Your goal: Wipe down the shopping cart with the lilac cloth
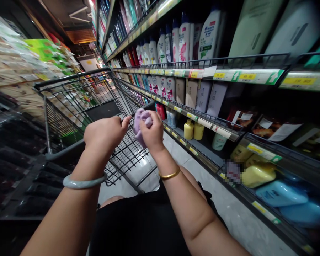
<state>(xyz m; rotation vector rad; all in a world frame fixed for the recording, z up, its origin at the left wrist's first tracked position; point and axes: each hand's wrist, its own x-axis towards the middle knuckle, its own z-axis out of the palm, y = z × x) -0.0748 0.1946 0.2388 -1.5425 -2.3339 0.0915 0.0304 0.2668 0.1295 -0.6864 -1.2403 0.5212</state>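
A bunched purple cloth [139, 129] is in my right hand [152, 129], whose fingers are wrapped round it near the cart's handle. My left hand [105, 133] is closed on the dark handle [80, 147] of a wire shopping cart [128, 149], with its thumb pointing toward the cloth. A pale bangle [82, 183] circles my left wrist, and a gold bracelet [170, 174] is on my right one. No goods show in the part of the cart basket that I can see.
Shelves of bottles [185, 41] with a price rail [245, 75] run along the right. Stacked packages [13, 67] line the left side, and dark packed goods [37, 177] lie low at the left. Tiled floor [173, 151] shows between cart and shelves.
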